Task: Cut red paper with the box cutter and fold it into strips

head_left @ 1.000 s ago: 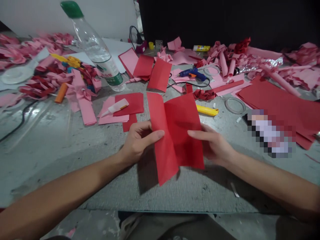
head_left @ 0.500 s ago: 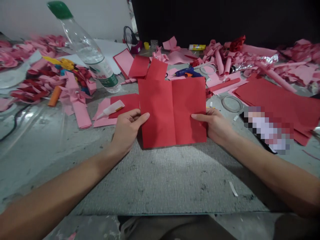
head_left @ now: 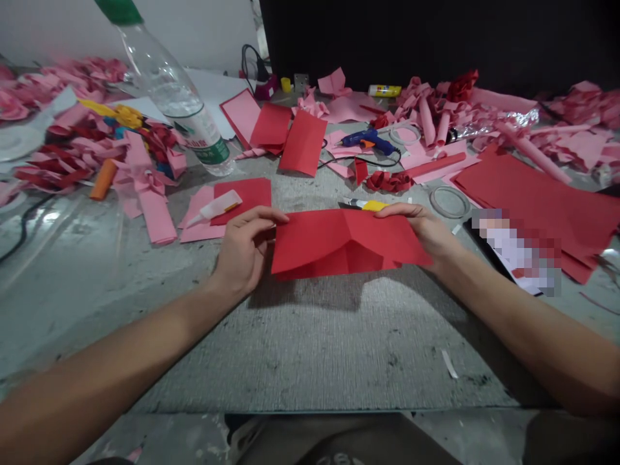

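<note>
"Where's the sheet (head_left: 314, 236)?"

"To the right of the bottle (head_left: 181, 106) and nearer the person; it's held up off the worktop (head_left: 339, 361), its shadow falling below."

"Which way does it run?"

"Its long axis goes side to side; the left end is the one nearer the bottle, the right end the one farther off; a crease crosses it midway, running away from the person."

"And how does it look?"

"Plain bright red, thin, bent over on itself; the upper layer's near edge rises to a shallow peak at the crease; a darker red layer shows underneath; the right end tapers down to a corner."

"The hands?"

"Both hold it; the left hand (head_left: 245, 248), the one closer to the bottle, pinches the left end; the right hand (head_left: 419, 226) grips the far edge near the right end, fingers just beside the cutter (head_left: 372, 205), which is right of the bottle too."

"Anything to read?"

"The bottle's label (head_left: 206, 142) is white and green with Chinese characters, too blurred to be sure of; the glue stick (head_left: 385, 90), right of the bottle and farther back, has lettering too small to make out; the phone (head_left: 513, 255), well right of the bottle, has a pixelated screen."
</note>
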The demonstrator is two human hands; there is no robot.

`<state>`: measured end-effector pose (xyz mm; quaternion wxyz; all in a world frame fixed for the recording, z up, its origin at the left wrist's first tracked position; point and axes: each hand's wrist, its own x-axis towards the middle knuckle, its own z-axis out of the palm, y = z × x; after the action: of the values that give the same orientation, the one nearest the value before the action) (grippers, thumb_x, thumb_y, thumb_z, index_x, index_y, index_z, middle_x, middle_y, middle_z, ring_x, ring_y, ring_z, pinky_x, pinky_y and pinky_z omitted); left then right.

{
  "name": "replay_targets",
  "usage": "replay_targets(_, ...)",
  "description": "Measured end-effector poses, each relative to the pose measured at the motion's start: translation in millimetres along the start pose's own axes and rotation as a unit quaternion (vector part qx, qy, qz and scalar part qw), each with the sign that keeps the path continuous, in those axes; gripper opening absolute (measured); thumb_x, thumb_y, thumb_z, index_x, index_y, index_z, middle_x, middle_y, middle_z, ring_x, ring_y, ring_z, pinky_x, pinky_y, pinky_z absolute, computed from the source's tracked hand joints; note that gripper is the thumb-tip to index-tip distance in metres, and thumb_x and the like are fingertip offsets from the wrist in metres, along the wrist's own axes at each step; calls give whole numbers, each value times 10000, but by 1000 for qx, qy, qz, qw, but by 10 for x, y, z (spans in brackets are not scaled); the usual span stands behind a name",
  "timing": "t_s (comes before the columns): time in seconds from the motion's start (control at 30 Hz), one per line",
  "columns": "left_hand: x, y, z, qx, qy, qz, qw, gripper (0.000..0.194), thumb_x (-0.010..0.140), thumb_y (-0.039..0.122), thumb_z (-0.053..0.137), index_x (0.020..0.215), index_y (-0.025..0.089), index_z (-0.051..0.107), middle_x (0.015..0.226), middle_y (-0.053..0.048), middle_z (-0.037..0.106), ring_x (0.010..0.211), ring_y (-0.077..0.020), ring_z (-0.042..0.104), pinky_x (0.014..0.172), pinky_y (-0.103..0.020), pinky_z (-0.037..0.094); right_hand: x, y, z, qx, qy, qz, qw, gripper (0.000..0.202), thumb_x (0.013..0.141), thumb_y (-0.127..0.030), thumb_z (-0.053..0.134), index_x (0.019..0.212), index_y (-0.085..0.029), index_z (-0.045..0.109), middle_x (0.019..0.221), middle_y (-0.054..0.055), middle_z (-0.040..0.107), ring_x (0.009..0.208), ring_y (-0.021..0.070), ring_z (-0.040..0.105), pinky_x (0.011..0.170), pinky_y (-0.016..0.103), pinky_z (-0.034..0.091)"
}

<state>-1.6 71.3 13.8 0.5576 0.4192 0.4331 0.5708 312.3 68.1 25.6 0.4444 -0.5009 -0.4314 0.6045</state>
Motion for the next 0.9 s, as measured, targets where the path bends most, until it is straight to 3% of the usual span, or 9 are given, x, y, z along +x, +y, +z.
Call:
replay_targets(0.13, 12, 23, 6, -6, -4, -16, 1000, 103, 827, 280, 784, 778, 190, 784, 870, -37, 708, 834, -150, 649, 734, -247, 539, -25, -29, 45, -14, -30, -18, 999, 147, 701, -275, 870, 842, -314, 886, 1201, 42, 860, 1199, 359, 777, 947, 486, 657)
replay_targets(0.23, 5, 37, 13, 13, 7, -27, 1000, 257, 718, 238, 941, 912, 213, 774, 905, 0, 713, 805, -128, 646, 713, -231, 533, -24, -40, 46, -14, -33, -25, 999, 161, 684, -197, 796, 796, -286, 869, 1262, 45, 845, 1314, 370, 730, 1046, 507, 627)
replay_targets(0.33, -27, 34, 17, 10, -10, -42, 999, 509, 682, 248, 989, 1154, 237, 800, 992, -11, 748, 887, -147, 690, 757, -246, 577, -20, -107, 23, -3, 2, -34, 999, 49, 713, -208, 772, 686, -239, 799, 1102, 89, 863, 1132, 342, 798, 968, 485, 649)
replay_targets(0.4, -74, 24, 29, 10, -43, -71, 997, 627, 668, 268, 1015, 1257, 247, 801, 1024, -21, 767, 918, -154, 704, 777, -250, 591, -49, -185, 41, -17, -9, -16, 1000, 64, 764, -276, 794, 767, -218, 819, 1082, 110, 862, 977, 295, 816, 849, 415, 654)
replay_targets(0.53, -208, 1, 74, 37, -125, -109, 986, 628, 667, 282, 1041, 1258, 274, 828, 963, -5, 760, 887, -127, 692, 780, -224, 573, -230, -289, 222, -142, -133, 47, 980, 446, 875, -586, 844, 1098, -200, 868, 1074, 115, 860, 873, 243, 785, 714, 314, 595)
replay_targets(0.63, -286, 10, 106, 57, -171, -112, 977, 603, 692, 279, 1036, 1260, 301, 835, 895, 17, 733, 830, -105, 674, 762, -213, 561, -411, -246, 405, -215, -267, 93, 935, 491, 820, -631, 905, 1041, -194, 864, 930, 62, 832, 770, 208, 733, 604, 272, 522)
replay_targets(0.7, -311, 27, 116, 46, -187, -111, 975, 594, 704, 263, 1031, 1261, 313, 832, 914, 19, 749, 828, -104, 687, 769, -215, 570, -493, -182, 490, -215, -311, 140, 915, 436, 781, -575, 952, 953, -188, 846, 855, 35, 807, 696, 180, 702, 554, 251, 491)
replay_targets(0.83, -301, 34, 116, -27, -169, -117, 978, 516, 798, 356, 980, 1282, 296, 810, 947, 7, 789, 810, -111, 723, 730, -211, 587, -497, -70, 514, -119, -239, 180, 947, 386, 791, -519, 959, 915, -174, 840, 902, 65, 837, 729, 196, 756, 615, 263, 568)
replay_targets(0.9, -287, 19, 115, -33, -159, -122, 979, 433, 802, 420, 973, 1168, 239, 831, 875, -7, 795, 735, -126, 728, 651, -218, 583, -451, -35, 480, -65, -183, 174, 965, 395, 784, -501, 970, 971, -172, 857, 966, 89, 857, 754, 205, 782, 650, 275, 598)
